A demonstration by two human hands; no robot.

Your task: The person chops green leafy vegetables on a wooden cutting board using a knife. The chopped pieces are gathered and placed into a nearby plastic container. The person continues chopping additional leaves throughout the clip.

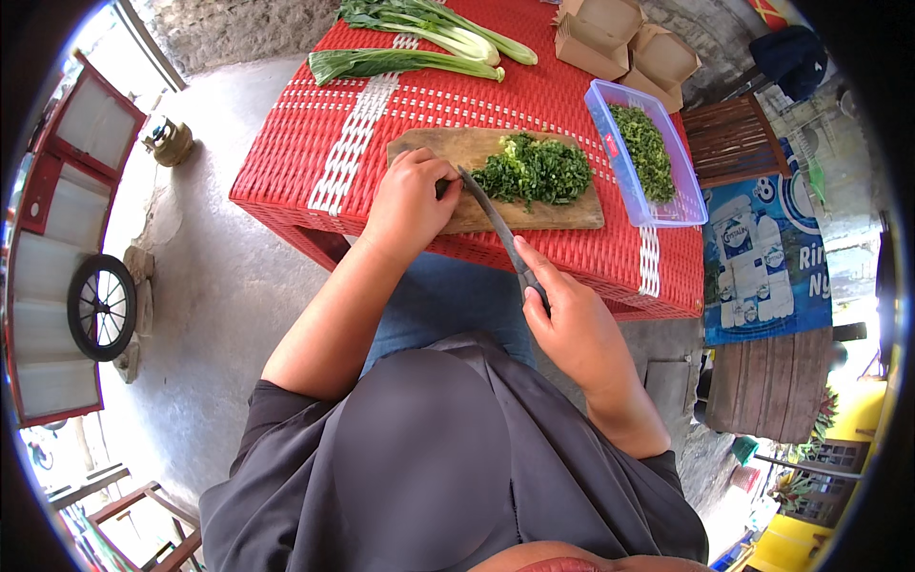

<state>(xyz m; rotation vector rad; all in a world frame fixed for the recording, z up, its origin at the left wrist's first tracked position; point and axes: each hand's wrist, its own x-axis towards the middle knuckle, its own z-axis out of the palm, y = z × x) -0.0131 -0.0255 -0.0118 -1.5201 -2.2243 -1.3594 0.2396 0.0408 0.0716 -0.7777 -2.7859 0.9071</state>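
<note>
My right hand [565,304] grips the dark handle of a knife [493,213], its blade slanting up and left across the near part of a wooden cutting board [465,139]. The blade's tip is close to the fingers of my left hand [422,189], which are curled at the board's left end around a small dark piece, mostly hidden. Chopped leafy greens [540,171] are heaped on the board's right half. To the right, a clear bluish plastic container [688,168] holds more chopped greens [643,150]. Whole leafy stalks [443,32] lie at the table's back left.
The board rests on a table of red and white woven strips [300,150]. Open cardboard boxes [597,36] stand at its back right. A wooden chair [736,139] is beyond the container. A small gas cylinder [170,139] and a spoked wheel [101,307] are on the left.
</note>
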